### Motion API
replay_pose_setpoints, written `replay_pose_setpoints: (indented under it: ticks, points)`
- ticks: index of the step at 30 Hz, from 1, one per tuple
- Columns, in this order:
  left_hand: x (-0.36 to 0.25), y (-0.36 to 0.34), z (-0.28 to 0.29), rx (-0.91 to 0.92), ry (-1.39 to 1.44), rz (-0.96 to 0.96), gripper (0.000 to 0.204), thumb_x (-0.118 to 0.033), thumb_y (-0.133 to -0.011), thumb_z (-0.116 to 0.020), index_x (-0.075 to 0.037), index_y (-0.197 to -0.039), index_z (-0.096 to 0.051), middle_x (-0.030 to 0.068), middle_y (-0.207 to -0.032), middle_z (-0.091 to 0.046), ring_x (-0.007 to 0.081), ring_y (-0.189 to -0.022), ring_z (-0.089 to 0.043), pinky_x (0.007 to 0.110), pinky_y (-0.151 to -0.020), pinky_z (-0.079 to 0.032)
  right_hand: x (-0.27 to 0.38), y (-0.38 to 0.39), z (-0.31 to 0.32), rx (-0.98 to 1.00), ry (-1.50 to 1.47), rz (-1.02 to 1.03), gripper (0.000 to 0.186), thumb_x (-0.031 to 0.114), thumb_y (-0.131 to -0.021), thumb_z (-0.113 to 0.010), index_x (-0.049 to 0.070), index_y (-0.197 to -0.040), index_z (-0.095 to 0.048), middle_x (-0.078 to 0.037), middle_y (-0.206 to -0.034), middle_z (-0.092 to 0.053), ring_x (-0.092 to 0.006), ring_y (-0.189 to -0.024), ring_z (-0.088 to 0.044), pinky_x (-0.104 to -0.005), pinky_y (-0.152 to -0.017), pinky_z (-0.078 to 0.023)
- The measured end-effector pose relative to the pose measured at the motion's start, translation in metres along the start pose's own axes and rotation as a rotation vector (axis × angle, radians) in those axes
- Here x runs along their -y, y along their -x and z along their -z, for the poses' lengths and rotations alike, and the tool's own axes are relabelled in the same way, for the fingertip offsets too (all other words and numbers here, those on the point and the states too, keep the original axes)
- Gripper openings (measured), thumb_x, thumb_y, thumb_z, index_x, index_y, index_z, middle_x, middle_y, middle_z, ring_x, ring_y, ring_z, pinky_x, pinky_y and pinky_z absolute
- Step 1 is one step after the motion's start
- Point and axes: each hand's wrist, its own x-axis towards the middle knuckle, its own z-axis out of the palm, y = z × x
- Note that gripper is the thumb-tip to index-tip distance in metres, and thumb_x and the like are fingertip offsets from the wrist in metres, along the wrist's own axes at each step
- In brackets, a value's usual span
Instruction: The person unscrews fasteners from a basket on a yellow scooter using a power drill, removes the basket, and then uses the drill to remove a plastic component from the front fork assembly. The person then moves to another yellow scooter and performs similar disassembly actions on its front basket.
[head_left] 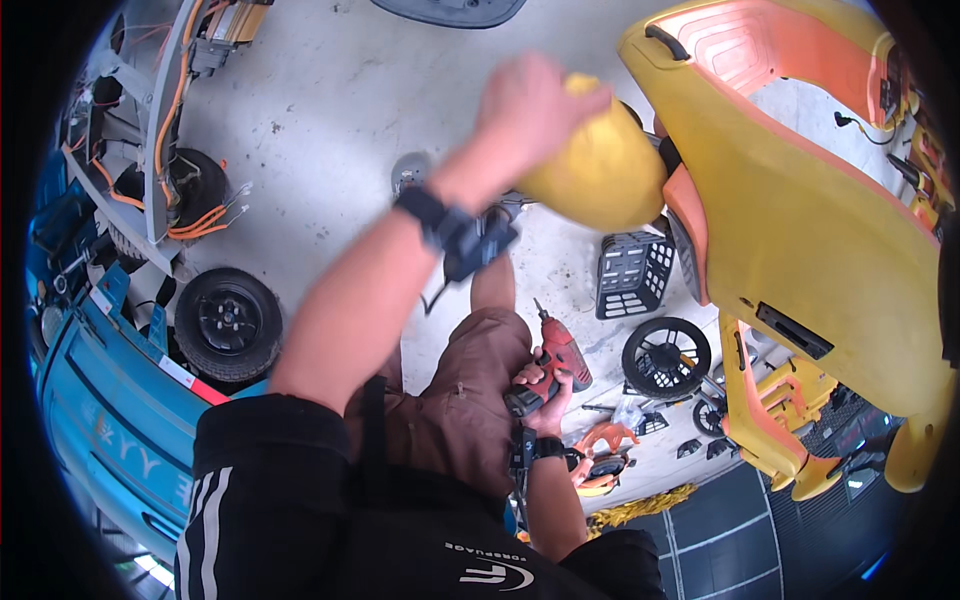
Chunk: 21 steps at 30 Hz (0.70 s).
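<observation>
My left hand, blurred by motion, grips the top edge of a rounded yellow piece at the upper middle. The piece sits against the front of a large yellow body shell, which has orange trim and black slots. My right hand is wrapped round a red and black power screwdriver beside my right leg, its bit pointing up. Behind the rounded piece, part of what supports it is hidden.
A teal vehicle body lines the left, with a black tyre and a metal frame with orange cables. A black basket, a spoked wheel and smaller yellow parts lie to the right. A dark panel is at the top.
</observation>
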Motion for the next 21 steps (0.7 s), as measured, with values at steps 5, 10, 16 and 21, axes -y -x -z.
replay_pose_setpoints:
  ticks: [5,10,16,21]
  points:
    - [-0.017,-0.065,0.037,0.322,0.178,-0.084,0.052,-0.041,-0.077,-0.071,0.011,-0.079,-0.068,0.0237,-0.069,-0.067,0.0348,-0.066,-0.068,0.040,-0.064,-0.052,-0.006,-0.001,-0.021,-0.003,0.069,0.013,0.051,0.026,-0.077,-0.058,0.001,-0.120,-0.046,-0.002,-0.073,-0.044,-0.0148,-0.070,-0.048,-0.0320,-0.074,-0.044]
    - [-0.005,0.038,-0.011,0.055,0.139,-0.170,0.056,-0.049,-0.076,-0.072,0.002,-0.056,-0.059,0.0210,-0.051,-0.051,0.0348,-0.049,-0.054,0.040,-0.052,-0.045,-0.004,0.000,-0.010,-0.015,0.018,0.021,0.051,0.026,-0.077,-0.058,0.001,-0.121,-0.048,-0.002,-0.074,-0.046,-0.0148,-0.070,-0.048,-0.0320,-0.074,-0.044]
    - [0.025,0.070,-0.044,-0.242,0.350,0.397,0.061,-0.045,-0.080,-0.071,0.003,-0.049,-0.048,0.0190,-0.046,-0.045,0.0313,-0.042,-0.041,0.042,-0.047,-0.039,-0.013,0.002,-0.013,-0.020,-0.064,0.041,0.050,0.025,-0.077,-0.058,0.002,-0.120,-0.049,-0.002,-0.075,-0.047,-0.0142,-0.071,-0.050,-0.0319,-0.075,-0.046]
    - [0.028,-0.006,-0.002,0.052,0.239,0.066,0.059,-0.045,-0.080,-0.071,0.006,-0.054,-0.055,0.0193,-0.048,-0.049,0.0267,-0.041,-0.042,0.042,-0.046,-0.037,-0.016,0.016,-0.006,0.035,-0.050,0.023,0.042,0.022,-0.079,-0.058,0.003,-0.116,-0.051,-0.001,-0.072,-0.048,-0.0133,-0.069,-0.051,-0.0315,-0.074,-0.047]
